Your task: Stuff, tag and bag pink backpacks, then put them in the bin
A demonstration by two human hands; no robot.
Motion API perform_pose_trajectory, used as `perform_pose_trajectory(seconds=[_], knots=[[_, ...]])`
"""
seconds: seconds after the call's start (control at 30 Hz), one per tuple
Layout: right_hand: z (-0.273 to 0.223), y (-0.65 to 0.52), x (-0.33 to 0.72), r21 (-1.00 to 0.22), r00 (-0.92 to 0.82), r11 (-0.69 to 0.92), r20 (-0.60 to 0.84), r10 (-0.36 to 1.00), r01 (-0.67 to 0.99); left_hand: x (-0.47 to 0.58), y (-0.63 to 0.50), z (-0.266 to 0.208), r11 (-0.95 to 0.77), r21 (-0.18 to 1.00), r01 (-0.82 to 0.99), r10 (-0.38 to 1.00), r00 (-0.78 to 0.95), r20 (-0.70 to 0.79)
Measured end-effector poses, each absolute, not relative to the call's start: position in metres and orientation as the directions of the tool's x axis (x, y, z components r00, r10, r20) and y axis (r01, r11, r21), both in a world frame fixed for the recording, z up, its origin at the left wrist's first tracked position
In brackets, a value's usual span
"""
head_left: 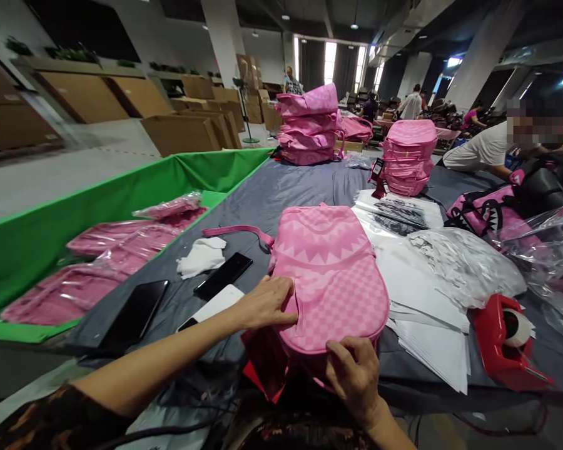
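A pink backpack (328, 275) with a checkered pattern and a jagged tooth print lies front side up on the dark cloth before me. My left hand (269, 303) grips its left side, thumb and fingers closing at a narrow seam or pocket edge. With bent fingers, my right hand (356, 372) pinches the bag's near edge. One pink strap (239, 229) stretches out to the left from the bag. Red tags (267, 362) hang below the left hand, partly in shadow. The backpack's underside is hidden.
Left of the bag lie phones (136, 312) and a crumpled white tissue (201, 256). A green-lined bin (206, 169) holds wrapped pink bags. Paper sheets (431, 350), plastic bags (469, 265) and a red tape dispenser (490, 350) lie right. Stacked backpacks (308, 125) stand behind; a co-worker leans in at right.
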State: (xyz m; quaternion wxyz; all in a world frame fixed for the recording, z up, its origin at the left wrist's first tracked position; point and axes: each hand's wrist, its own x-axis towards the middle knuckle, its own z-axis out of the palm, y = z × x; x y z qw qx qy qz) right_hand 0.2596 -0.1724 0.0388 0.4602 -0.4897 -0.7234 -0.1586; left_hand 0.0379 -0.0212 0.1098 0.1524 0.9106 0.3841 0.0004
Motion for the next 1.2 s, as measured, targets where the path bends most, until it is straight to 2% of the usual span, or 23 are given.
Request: perform_pose_trajectory(seconds=[0.07,0.13,0.2,0.3,0.37,0.4,0.47,0.53,0.57,0.6,0.67,0.8,0.9,1.0,1.1,1.2], knots=[[0.038,-0.169,0.261,-0.216,-0.105,0.459,0.809,0.578,0.862,0.044,-0.028,0.102,-0.663,0.208,0.719,0.731,0.682,-0.025],[0.036,-0.164,0.261,-0.219,-0.106,0.451,0.800,0.591,0.865,0.050,-0.031,0.096,-0.658,0.188,0.730,0.746,0.665,0.029],[0.033,-0.156,0.260,-0.228,-0.103,0.445,0.790,0.604,0.866,0.053,-0.028,0.093,-0.645,0.237,0.726,0.751,0.660,0.022],[0.032,-0.142,0.258,-0.258,-0.093,0.431,0.761,0.642,0.865,0.052,-0.018,0.095,-0.602,0.378,0.703,0.749,0.662,-0.039],[0.036,-0.131,0.260,-0.336,-0.088,0.458,0.721,0.688,0.823,0.049,-0.014,0.100,-0.563,0.420,0.712,0.779,0.627,-0.017],[0.038,-0.126,0.264,-0.410,-0.082,0.486,0.694,0.715,0.772,0.049,-0.014,0.102,-0.559,0.409,0.721,0.802,0.596,0.046],[0.043,-0.119,0.280,-0.592,0.011,0.494,0.648,0.762,0.637,0.052,-0.023,0.103,-0.611,0.334,0.718,0.792,0.550,0.266],[0.042,-0.120,0.302,-0.716,0.239,0.408,0.616,0.750,0.567,0.061,-0.041,0.096,-0.764,0.207,0.611,0.624,0.619,0.477],[0.039,-0.123,0.313,-0.739,0.351,0.345,0.607,0.713,0.579,0.067,-0.052,0.089,-0.849,0.143,0.509,0.501,0.688,0.525],[0.033,-0.129,0.322,-0.737,0.416,0.281,0.605,0.679,0.614,0.075,-0.063,0.080,-0.913,0.095,0.398,0.385,0.759,0.525],[0.017,-0.143,0.332,-0.684,0.380,0.200,0.596,0.707,0.701,0.094,-0.083,0.059,-0.966,0.063,0.251,0.254,0.872,0.418],[-0.023,-0.160,0.320,-0.606,0.171,0.187,0.483,0.858,0.773,0.136,-0.097,0.034,-0.925,0.152,0.349,0.356,0.934,0.020],[-0.042,-0.153,0.309,-0.672,0.273,0.108,0.436,0.858,0.733,0.157,-0.089,0.042,-0.848,0.242,0.472,0.447,0.882,-0.151],[-0.047,-0.144,0.309,-0.724,0.367,0.073,0.431,0.824,0.686,0.164,-0.083,0.058,-0.780,0.283,0.558,0.526,0.830,-0.186],[-0.042,-0.145,0.311,-0.699,0.306,0.164,0.495,0.813,0.696,0.163,-0.082,0.072,-0.728,0.341,0.595,0.574,0.801,-0.172],[-0.029,-0.148,0.312,-0.663,0.255,0.242,0.560,0.789,0.708,0.162,-0.082,0.087,-0.673,0.447,0.590,0.611,0.784,-0.115]])
